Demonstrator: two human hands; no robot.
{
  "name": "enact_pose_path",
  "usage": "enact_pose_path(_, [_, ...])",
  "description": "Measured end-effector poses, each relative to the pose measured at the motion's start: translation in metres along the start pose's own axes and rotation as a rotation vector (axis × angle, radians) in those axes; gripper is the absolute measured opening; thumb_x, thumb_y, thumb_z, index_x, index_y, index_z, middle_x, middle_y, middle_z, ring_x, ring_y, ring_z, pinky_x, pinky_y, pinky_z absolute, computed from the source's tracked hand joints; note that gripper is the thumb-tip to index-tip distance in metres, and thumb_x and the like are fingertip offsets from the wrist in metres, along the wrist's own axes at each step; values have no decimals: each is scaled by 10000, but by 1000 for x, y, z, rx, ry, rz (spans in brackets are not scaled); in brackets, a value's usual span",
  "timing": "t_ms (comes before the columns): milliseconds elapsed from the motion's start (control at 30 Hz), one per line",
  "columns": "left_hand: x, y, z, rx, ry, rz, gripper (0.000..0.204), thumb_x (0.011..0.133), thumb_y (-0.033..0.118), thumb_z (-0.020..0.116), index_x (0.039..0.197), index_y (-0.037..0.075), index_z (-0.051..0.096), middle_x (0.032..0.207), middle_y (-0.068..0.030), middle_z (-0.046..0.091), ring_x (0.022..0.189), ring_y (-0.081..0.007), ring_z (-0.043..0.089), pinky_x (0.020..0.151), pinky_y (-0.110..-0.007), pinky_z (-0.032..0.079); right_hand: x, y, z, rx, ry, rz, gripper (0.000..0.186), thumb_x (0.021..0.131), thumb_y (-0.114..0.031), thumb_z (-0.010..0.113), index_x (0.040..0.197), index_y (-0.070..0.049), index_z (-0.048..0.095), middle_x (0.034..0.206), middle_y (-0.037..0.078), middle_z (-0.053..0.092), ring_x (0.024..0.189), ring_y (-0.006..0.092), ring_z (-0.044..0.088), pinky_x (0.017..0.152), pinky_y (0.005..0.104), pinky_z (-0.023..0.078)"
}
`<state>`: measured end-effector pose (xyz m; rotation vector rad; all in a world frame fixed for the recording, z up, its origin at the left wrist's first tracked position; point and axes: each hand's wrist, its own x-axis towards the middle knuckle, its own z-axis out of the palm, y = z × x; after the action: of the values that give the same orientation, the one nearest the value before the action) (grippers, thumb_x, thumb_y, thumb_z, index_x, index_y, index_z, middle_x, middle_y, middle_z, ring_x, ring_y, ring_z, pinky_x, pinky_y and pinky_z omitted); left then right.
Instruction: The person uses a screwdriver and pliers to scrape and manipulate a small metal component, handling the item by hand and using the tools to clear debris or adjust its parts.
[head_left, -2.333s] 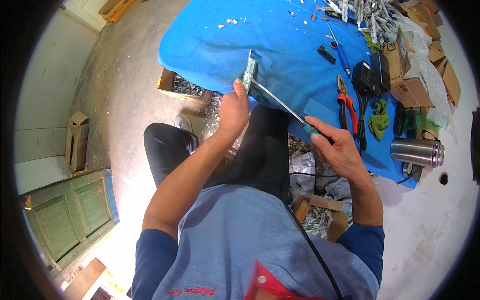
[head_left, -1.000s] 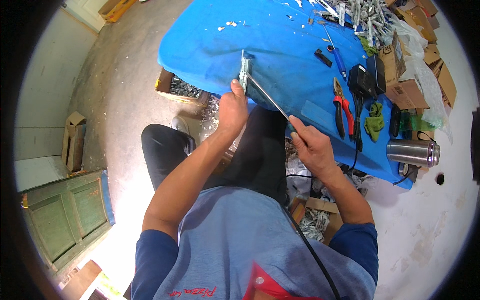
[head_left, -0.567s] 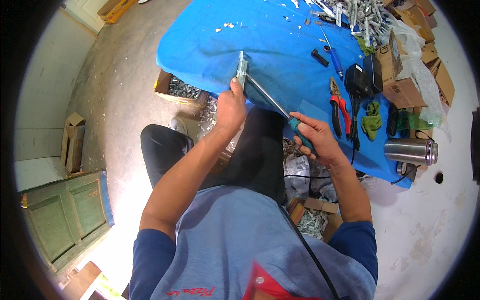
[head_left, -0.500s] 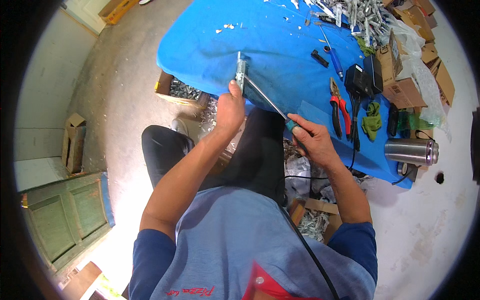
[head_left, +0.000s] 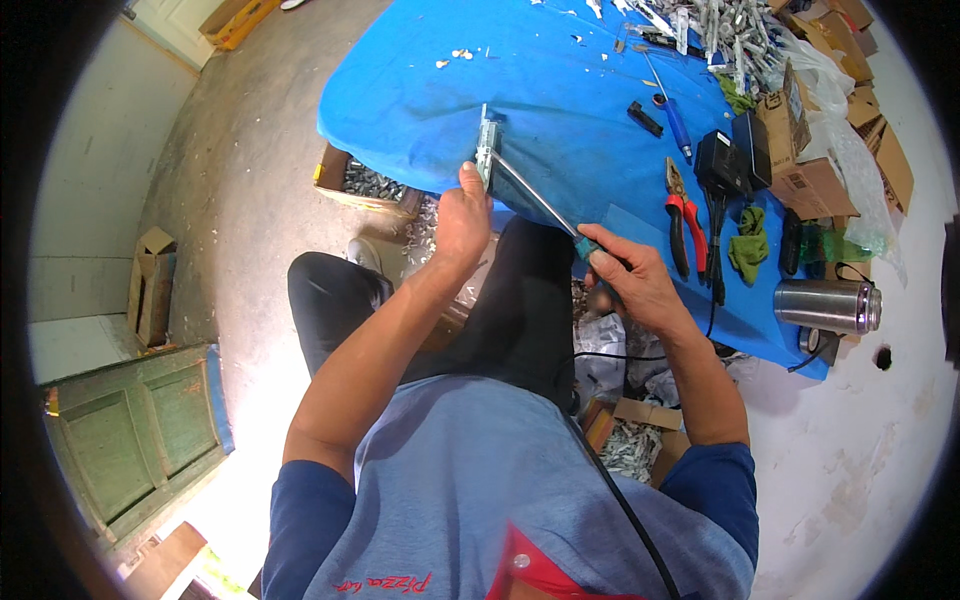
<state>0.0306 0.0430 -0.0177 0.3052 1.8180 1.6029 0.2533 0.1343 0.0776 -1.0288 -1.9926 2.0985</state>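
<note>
My left hand (head_left: 464,218) is closed around the lower end of a narrow grey-and-white metal and plastic part (head_left: 487,142), holding it upright at the near edge of the blue-covered table (head_left: 400,90). Its exact kind does not show. In my right hand (head_left: 640,280) is a screwdriver (head_left: 537,196) with a long steel shaft and a teal and dark handle. The shaft slants up to the left, and its tip meets the side of the grey part near my left thumb. My fingers hide most of the handle and the part's lower end.
Red-handled pliers (head_left: 684,220), a blue screwdriver (head_left: 676,128), a black adapter (head_left: 722,160), a green cloth (head_left: 748,245) and a steel flask (head_left: 826,306) lie on the right. A pile of grey parts (head_left: 735,40) is at the back right. Below the table edge stands a carton of pieces (head_left: 368,190).
Both hands keep their grips, and the screwdriver tip stays against the part. The whole view has shifted slightly; otherwise little differs.
</note>
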Motion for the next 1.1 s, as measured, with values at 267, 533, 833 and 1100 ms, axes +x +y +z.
enact_pose_path(267, [-15,42,-17,-178,-139,-294,579,951,643,459,637,166,371,545,68,303,434,-66,249,403,-252,164,-4,3,2,154,-50,6,485,950,-215,630,1402,-83,514,833,27,599,632,74,584,515,209,458])
enact_pose_path(533, [-11,32,-11,145,-128,-160,752,982,623,390,675,-40,571,616,-76,514,594,-184,466,547,-378,399,-6,-4,5,140,-11,43,449,967,-199,591,1387,-55,523,853,46,627,697,89,617,585,210,486])
enact_pose_path(833, [-14,32,-5,68,-105,-174,622,960,655,427,581,169,338,529,47,299,417,-92,272,381,-284,195,6,8,11,-784,196,-474,445,964,-165,600,1391,-65,526,865,61,687,702,115,604,637,314,485])
enact_pose_path(1100, [-15,42,-9,-18,-113,-220,603,966,625,456,588,163,372,528,30,336,416,-99,275,380,-287,191,7,-26,-5,-96,-23,4,420,970,-206,580,1374,-97,549,751,46,616,503,102,519,456,246,392])
